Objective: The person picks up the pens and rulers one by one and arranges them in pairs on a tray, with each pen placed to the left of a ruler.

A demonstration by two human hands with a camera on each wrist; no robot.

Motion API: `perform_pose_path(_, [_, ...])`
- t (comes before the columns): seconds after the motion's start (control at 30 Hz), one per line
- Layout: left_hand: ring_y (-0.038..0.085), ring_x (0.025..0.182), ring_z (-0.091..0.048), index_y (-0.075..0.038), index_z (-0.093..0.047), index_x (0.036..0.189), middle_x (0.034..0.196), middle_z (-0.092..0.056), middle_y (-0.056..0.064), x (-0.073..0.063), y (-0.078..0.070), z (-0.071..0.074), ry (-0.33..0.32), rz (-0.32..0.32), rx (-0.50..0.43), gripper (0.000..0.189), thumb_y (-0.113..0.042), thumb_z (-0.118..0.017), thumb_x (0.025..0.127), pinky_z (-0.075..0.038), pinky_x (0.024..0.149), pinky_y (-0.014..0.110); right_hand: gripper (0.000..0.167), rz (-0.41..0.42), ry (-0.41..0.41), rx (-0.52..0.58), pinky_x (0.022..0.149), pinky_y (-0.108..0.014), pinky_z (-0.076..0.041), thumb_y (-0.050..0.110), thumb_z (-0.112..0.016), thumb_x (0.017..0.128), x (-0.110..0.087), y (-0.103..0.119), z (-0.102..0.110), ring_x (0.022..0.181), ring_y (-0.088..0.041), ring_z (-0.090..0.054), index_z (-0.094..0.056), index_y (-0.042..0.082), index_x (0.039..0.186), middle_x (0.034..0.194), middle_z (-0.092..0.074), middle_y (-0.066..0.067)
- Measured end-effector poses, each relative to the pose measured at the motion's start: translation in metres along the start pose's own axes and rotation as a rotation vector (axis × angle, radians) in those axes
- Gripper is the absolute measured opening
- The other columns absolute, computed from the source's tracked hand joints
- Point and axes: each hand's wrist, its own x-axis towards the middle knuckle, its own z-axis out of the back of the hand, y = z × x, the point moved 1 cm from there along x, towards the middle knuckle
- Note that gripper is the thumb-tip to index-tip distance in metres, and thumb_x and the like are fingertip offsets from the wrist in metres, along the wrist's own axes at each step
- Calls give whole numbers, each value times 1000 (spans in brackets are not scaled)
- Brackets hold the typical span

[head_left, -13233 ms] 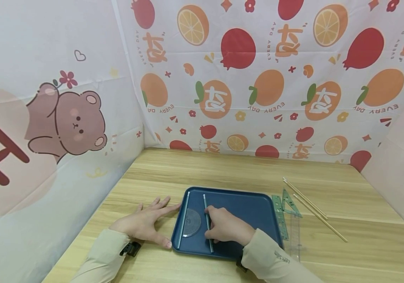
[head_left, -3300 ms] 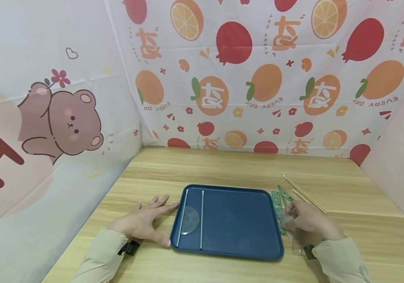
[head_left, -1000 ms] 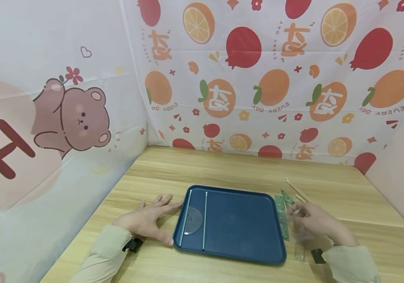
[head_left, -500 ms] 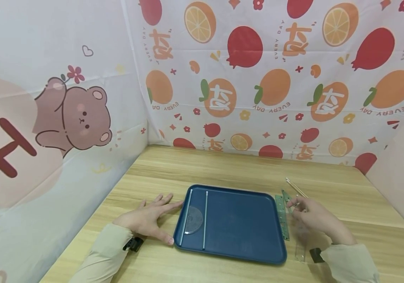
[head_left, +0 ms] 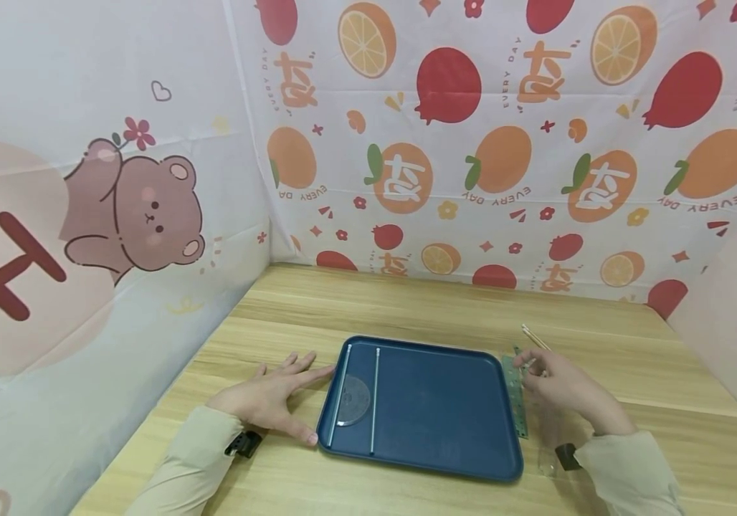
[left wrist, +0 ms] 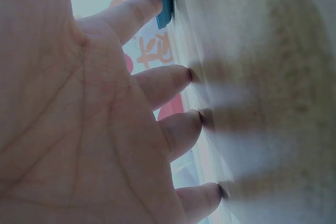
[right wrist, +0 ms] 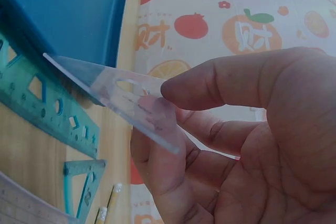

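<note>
My right hand (head_left: 565, 390) pinches a clear plastic set square (right wrist: 123, 98) between thumb and fingers, above the table just beyond the right rim of a blue tray (head_left: 446, 416). Its pointed corner reaches toward the tray in the right wrist view. On the other side, my left hand (head_left: 268, 403) lies with fingers spread, fingertips on the table and at the tray's left rim. Inside the tray's left part are a clear protractor (head_left: 357, 403) and two teal pencils, one pencil (head_left: 340, 390) across the protractor and another pencil (head_left: 375, 401) to its right.
Along the tray's right side lies a green ruler (head_left: 517, 408), with a green set square (right wrist: 79, 174) near it. A clear ruler (head_left: 547, 459) lies below my right hand. Plain wooden pencils (head_left: 533, 335) are partly hidden behind that hand. Printed cloth walls stand around the table.
Earlier my right hand held the second teal pencil in the tray; it let go and moved right. Now it pinches the clear set square, shifted slightly left and up. My left hand stays put.
</note>
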Motion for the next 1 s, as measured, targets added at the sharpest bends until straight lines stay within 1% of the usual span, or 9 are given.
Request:
perform_pose_path(0.07, [60, 163, -8, -31, -34, 170, 179, -16, 25, 0, 0, 0, -1, 0, 5, 120, -63, -94, 71, 1, 113, 93, 33, 9, -4, -11, 49, -27, -41, 6, -57, 100, 1, 3, 1, 57, -14, -48, -61, -1, 132, 99, -64, -12])
perform_pose_path(0.17, [60, 162, -9, -30, -35, 170, 179, -16, 25, 0, 0, 0, -5, -1, 9, 120, -63, -94, 71, 0, 113, 93, 34, 51, -20, -46, 51, -27, -41, 6, -59, 100, 3, 7, 3, 60, -15, -51, -63, -2, 133, 97, -68, -12])
perform_pose_path(0.3, [60, 163, -9, -31, -34, 170, 179, -16, 25, -1, 0, 0, -6, 3, 11, 120, -63, -94, 70, 0, 113, 93, 34, 62, -26, -68, 52, -27, -39, 7, -60, 100, 4, 16, 3, 64, -17, -53, -65, 0, 133, 96, -68, -10])
perform_pose_path(0.53, [60, 162, -9, -32, -34, 170, 179, -16, 25, 1, 2, -1, -9, -3, 18, 120, -65, -94, 70, 0, 112, 94, 34, 81, -12, -65, 57, -29, -48, 7, -59, 100, 8, 31, -3, 73, -23, -63, -65, -1, 133, 93, -66, -8])
perform_pose_path(0.6, [60, 162, -9, -32, -34, 170, 179, -16, 25, 1, 1, -1, -6, -3, 16, 120, -64, -94, 71, 0, 112, 94, 34, 82, -10, -65, 56, -29, -48, 8, -60, 100, 10, 35, -5, 74, -24, -65, -65, -1, 133, 93, -66, -8])
perform_pose_path(0.67, [60, 162, -8, -32, -33, 170, 179, -15, 25, 1, 1, -2, -4, -1, 15, 121, -64, -93, 71, 0, 112, 94, 34, 77, -9, -61, 59, -28, -51, 8, -61, 100, 13, 39, -8, 75, -23, -67, -66, 0, 133, 94, -68, -8])
perform_pose_path(0.8, [60, 162, -8, -32, -33, 170, 179, -16, 25, 1, 2, -2, -6, -1, 14, 120, -64, -94, 71, 0, 112, 94, 34, 98, 9, -25, 62, -31, -57, 6, -62, 99, 19, 45, -14, 74, -20, -67, -65, -3, 131, 93, -68, -10])
perform_pose_path(0.9, [61, 162, -9, -31, -34, 170, 179, -16, 25, 1, 2, -2, -9, -4, 15, 120, -64, -94, 71, 0, 112, 94, 33, 127, 21, -8, 62, -32, -58, 4, -62, 99, 23, 49, -20, 71, -17, -65, -65, -5, 130, 91, -67, -10])
perform_pose_path(1.0, [60, 162, -9, -32, -34, 170, 179, -16, 25, 1, 2, -2, -8, -4, 15, 120, -64, -94, 70, 0, 112, 94, 32, 144, 25, -18, 61, -31, -58, 3, -62, 98, 26, 53, -26, 69, -15, -64, -66, -4, 129, 88, -67, -8])
